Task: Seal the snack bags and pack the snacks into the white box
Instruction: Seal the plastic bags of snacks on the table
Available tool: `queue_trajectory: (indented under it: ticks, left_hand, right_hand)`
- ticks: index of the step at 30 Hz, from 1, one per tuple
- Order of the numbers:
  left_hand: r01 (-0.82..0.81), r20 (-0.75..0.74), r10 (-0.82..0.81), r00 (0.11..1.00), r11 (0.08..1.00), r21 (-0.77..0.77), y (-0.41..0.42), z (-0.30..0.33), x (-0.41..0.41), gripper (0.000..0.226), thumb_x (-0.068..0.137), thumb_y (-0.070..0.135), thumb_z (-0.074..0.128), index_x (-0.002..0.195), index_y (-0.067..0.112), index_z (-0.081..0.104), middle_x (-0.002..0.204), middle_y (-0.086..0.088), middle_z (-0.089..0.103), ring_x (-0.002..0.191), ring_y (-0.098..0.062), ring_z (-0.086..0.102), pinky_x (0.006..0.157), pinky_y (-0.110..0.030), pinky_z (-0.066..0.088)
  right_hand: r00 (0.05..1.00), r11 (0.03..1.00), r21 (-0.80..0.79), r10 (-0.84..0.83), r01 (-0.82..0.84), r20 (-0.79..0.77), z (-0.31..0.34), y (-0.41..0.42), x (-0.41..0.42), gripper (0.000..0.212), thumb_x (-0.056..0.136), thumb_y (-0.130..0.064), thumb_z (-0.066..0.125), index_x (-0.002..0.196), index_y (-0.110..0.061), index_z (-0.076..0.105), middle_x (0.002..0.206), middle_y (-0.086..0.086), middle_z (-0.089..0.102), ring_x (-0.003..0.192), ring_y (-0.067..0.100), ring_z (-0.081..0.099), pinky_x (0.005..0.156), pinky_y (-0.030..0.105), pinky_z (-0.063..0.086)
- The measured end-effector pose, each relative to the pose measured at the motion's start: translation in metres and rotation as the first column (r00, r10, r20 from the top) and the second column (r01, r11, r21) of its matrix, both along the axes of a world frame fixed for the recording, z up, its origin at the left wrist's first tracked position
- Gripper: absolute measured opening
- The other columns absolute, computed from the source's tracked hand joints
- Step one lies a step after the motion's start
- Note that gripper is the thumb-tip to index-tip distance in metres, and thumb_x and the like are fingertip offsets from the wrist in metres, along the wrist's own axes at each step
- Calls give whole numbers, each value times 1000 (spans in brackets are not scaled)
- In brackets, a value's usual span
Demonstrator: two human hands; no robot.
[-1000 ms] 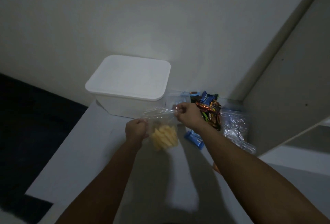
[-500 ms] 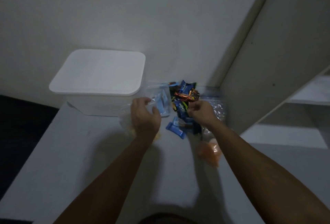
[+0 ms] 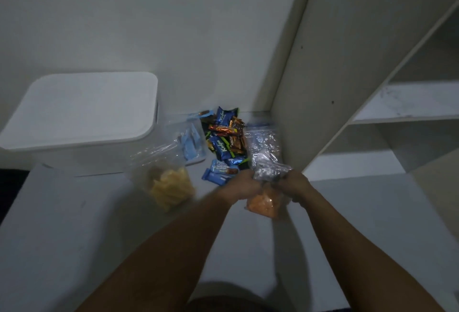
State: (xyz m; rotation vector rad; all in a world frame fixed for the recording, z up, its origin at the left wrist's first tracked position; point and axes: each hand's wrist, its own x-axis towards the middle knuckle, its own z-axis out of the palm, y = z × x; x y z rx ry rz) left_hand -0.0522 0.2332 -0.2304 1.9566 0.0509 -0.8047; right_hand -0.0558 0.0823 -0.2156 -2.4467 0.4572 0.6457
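The white box point(image 3: 82, 110) stands at the back left with its lid on. In front of it a clear bag of yellow snacks point(image 3: 170, 187) lies on the table, free of both hands. My left hand point(image 3: 242, 186) and my right hand point(image 3: 294, 183) both pinch the top of a clear bag of orange snacks point(image 3: 264, 203) held just above the table. Behind them are a pile of wrapped chocolate bars point(image 3: 224, 140), a clear bag with blue packets point(image 3: 191, 144) and a clear bag of silvery sweets point(image 3: 263, 147).
The white table point(image 3: 74, 237) runs to a wall at the back. A tall white shelf unit point(image 3: 347, 88) stands close on the right, its side panel next to the snacks. Dark floor shows at the far left.
I let go of the yellow snack bag, which now lies on the table. Both hands moved right and took hold of the orange snack bag. The view shifted right.
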Motion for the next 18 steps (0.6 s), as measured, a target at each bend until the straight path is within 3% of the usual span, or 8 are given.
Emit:
queue_trajectory:
  ticks: [2, 4, 8, 11, 13, 16, 18]
  left_hand:
    - [24, -44, -25, 999, 999, -22, -4, -2, 0, 33, 77, 13, 66, 109, 15, 67, 107, -8, 68, 98, -22, 64, 89, -40, 54]
    - [-4, -43, 1, 999, 998, -63, -5, -4, 0, 36, 73, 6, 65, 107, 16, 67, 108, -6, 67, 100, -23, 63, 87, -39, 54]
    - [-174, -36, 170, 985, 975, -139, 0, -1, -4, 31, 75, 8, 65, 106, 8, 66, 93, -5, 66, 82, -17, 63, 63, -25, 49]
    - [-329, -24, 332, 943, 919, -215, 10, 1, -8, 12, 86, 9, 61, 95, 9, 68, 65, 5, 63, 58, -5, 56, 47, -14, 41]
    - [-465, -53, 471, 881, 839, -282, 19, 3, -11, 9, 88, 12, 63, 92, 9, 70, 54, 9, 59, 52, -5, 54, 44, -13, 39]
    - [-606, -80, 613, 786, 739, -293, 32, 6, -13, 16, 86, 27, 69, 82, 11, 68, 59, 1, 61, 54, -12, 56, 48, -20, 43]
    - [-647, -81, 650, 755, 721, -248, 39, 7, -15, 19, 84, 24, 70, 89, 6, 66, 68, -9, 64, 51, -14, 58, 48, -23, 47]
  right_hand:
    - [987, 989, 63, -139, 135, 77, -10, -4, -2, 35, 78, -25, 73, 111, -13, 69, 112, 11, 70, 102, 26, 65, 81, 31, 51]
    - [950, 957, 91, -284, 274, 131, -16, -7, -4, 30, 72, -26, 76, 98, -12, 72, 99, 12, 72, 95, 28, 67, 72, 28, 49]
    - [853, 888, 218, -453, 405, 261, -17, -7, -10, 20, 67, -21, 77, 78, -13, 62, 81, 7, 66, 83, 27, 65, 65, 28, 44]
    - [847, 837, 429, -471, 339, 248, -18, 1, -17, 27, 64, -13, 78, 76, -20, 54, 70, 0, 64, 66, 18, 62, 65, 40, 56]
    - [877, 847, 484, -390, 221, 280, -18, 4, -22, 29, 65, -9, 78, 81, -23, 59, 66, -2, 64, 63, 16, 62, 66, 41, 58]
    - [909, 847, 532, -206, -21, 363, -13, 15, -30, 30, 68, 6, 78, 77, -18, 63, 62, -2, 58, 58, 6, 54, 62, 26, 50]
    - [904, 844, 527, -147, -97, 402, -15, 22, -35, 28, 69, 8, 77, 72, -16, 64, 66, -2, 60, 62, 8, 54, 62, 27, 47]
